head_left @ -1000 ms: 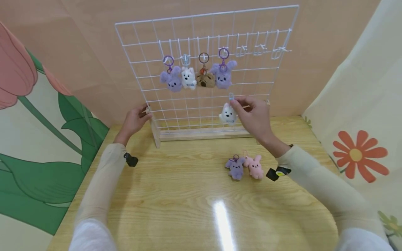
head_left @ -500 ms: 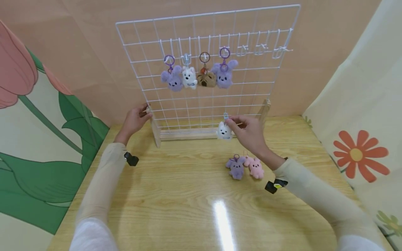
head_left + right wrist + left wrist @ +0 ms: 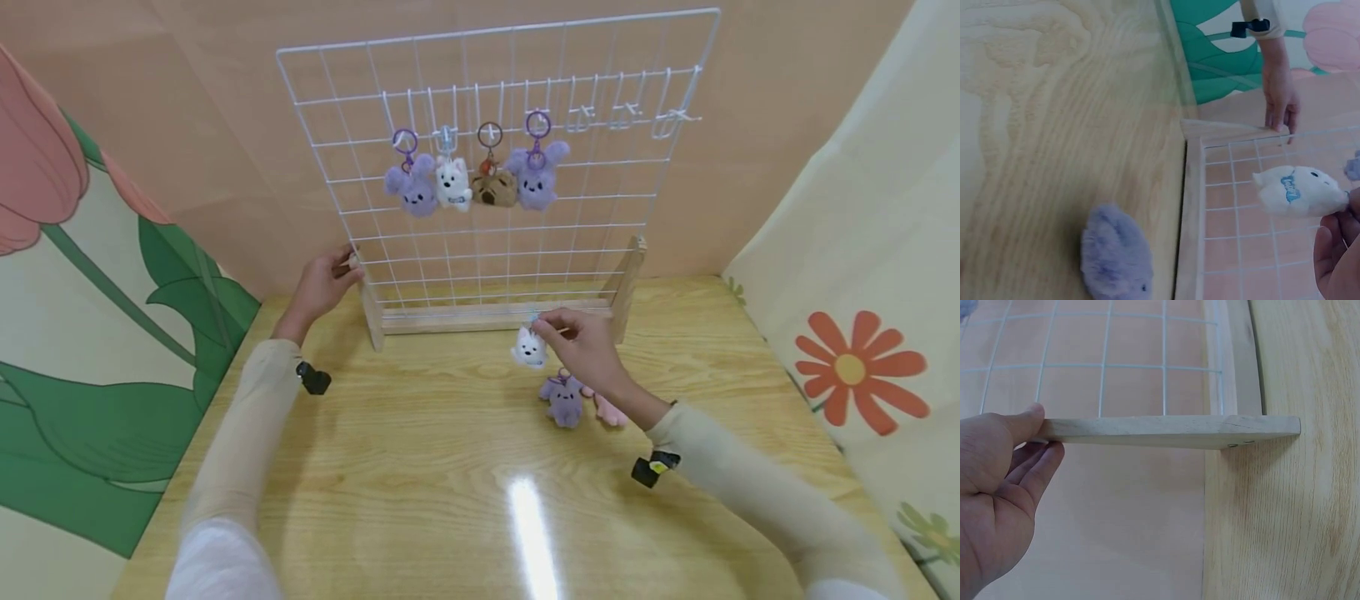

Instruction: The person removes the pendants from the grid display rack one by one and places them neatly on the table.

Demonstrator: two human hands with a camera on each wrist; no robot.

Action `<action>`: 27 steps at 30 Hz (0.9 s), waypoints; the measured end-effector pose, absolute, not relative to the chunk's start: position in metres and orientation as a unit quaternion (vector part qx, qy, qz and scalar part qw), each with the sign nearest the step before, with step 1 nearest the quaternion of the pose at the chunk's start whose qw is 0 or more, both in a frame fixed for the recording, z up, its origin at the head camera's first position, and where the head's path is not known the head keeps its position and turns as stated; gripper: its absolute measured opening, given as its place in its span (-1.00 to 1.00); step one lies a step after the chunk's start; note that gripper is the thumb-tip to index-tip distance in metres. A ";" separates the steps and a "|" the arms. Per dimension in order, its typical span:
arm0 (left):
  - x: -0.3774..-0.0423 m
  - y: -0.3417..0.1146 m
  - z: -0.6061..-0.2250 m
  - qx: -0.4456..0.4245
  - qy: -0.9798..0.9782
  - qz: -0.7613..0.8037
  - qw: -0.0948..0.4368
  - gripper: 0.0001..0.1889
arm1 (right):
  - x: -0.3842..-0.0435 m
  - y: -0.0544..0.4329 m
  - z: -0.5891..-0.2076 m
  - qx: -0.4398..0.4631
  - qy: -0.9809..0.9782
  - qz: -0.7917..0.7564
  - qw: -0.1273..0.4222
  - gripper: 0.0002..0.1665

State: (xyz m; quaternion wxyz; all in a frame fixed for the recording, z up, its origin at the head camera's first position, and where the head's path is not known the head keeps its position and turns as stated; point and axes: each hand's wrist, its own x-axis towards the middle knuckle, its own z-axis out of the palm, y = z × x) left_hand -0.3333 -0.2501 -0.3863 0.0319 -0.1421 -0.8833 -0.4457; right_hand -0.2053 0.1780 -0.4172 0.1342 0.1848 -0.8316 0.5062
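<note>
My right hand (image 3: 581,346) pinches a white plush dog keychain (image 3: 529,348) near its light-blue clasp, in front of the rack's lower bar. In the right wrist view the plush dog (image 3: 1300,190) hangs from my fingertips, blue lettering on its body. My left hand (image 3: 997,494) grips the top end of the rack's left wooden side post (image 3: 1166,428), thumb on one face and fingers on the other. The white wire grid rack (image 3: 495,250) stands upright. A purple plush keychain (image 3: 564,402) lies on the table just below my right hand; a pink plush keychain (image 3: 609,411) beside it is partly hidden.
On the grid's hooks hang a purple plush (image 3: 416,187), a white plush dog (image 3: 453,183), a brown plush (image 3: 494,189) and another purple plush (image 3: 536,177). Bare hooks (image 3: 624,115) are at the upper right. Patterned cloth walls (image 3: 847,367) enclose the wooden table (image 3: 420,467).
My right hand has come down and toward me with the white plush dog, from in front of the grid to near the table. The left hand stays on the post.
</note>
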 end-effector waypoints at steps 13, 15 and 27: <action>-0.331 -0.250 -0.386 -0.144 -0.883 -0.445 0.038 -0.40 | -0.197 0.177 -0.450 0.189 -0.850 0.487 0.070 -0.70; -0.331 -0.249 -0.385 -0.145 -0.884 -0.442 0.037 -0.40 | -0.195 0.177 -0.454 0.188 -0.852 0.484 0.061 -0.69; -0.333 -0.249 -0.385 -0.140 -0.886 -0.441 0.033 -0.39 | -0.189 0.175 -0.470 0.178 -0.864 0.471 0.007 -0.78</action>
